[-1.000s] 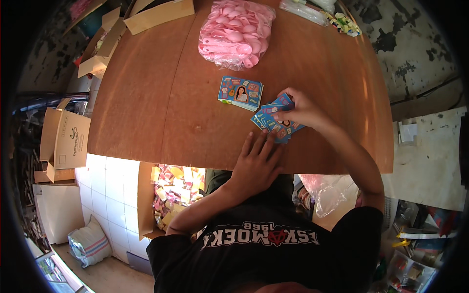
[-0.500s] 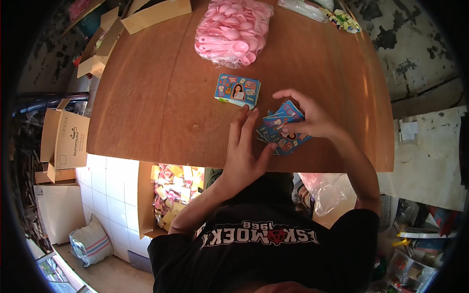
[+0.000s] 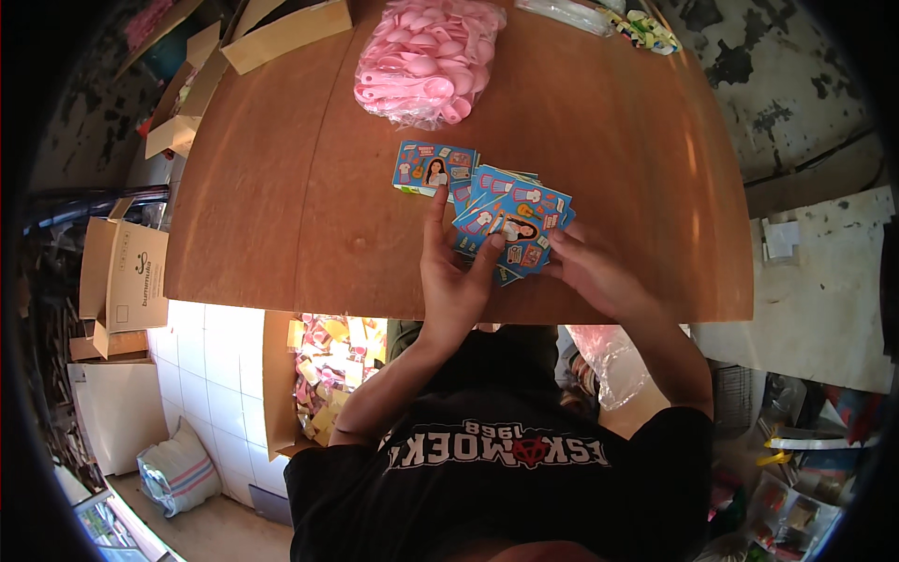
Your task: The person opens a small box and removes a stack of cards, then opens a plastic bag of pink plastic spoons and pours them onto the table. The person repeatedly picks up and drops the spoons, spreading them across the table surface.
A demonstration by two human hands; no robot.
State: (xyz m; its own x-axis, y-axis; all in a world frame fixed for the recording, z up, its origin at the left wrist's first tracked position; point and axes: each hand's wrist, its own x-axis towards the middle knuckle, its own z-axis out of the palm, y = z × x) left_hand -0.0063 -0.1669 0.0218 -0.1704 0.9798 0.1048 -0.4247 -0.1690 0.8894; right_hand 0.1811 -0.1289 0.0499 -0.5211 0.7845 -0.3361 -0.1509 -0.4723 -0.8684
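A loose, fanned bunch of blue illustrated cards (image 3: 529,201) is held between my two hands over the near part of the table. My left hand (image 3: 454,286) has its thumb pressed on the face of the cards, while its index finger points up beside the neat card stack (image 3: 412,161); its other fingers are hidden. On the right edge, my right hand (image 3: 599,272) pinches the bunch between thumb and fingers. The bunch overlaps the right side of the stack, which lies flat on the table.
Beyond the stack, a clear bag of pink plastic spoons (image 3: 426,66) rests on the brown wooden table (image 3: 281,225). An open cardboard box (image 3: 286,37) stands at the far left. Small packets (image 3: 646,33) lie at the far right. Below the near edge is a box of colourful packets (image 3: 332,375).
The fanned cards have moved left and up against the stack. My left thumb has come down onto them, and my right hand has shifted to their right edge.
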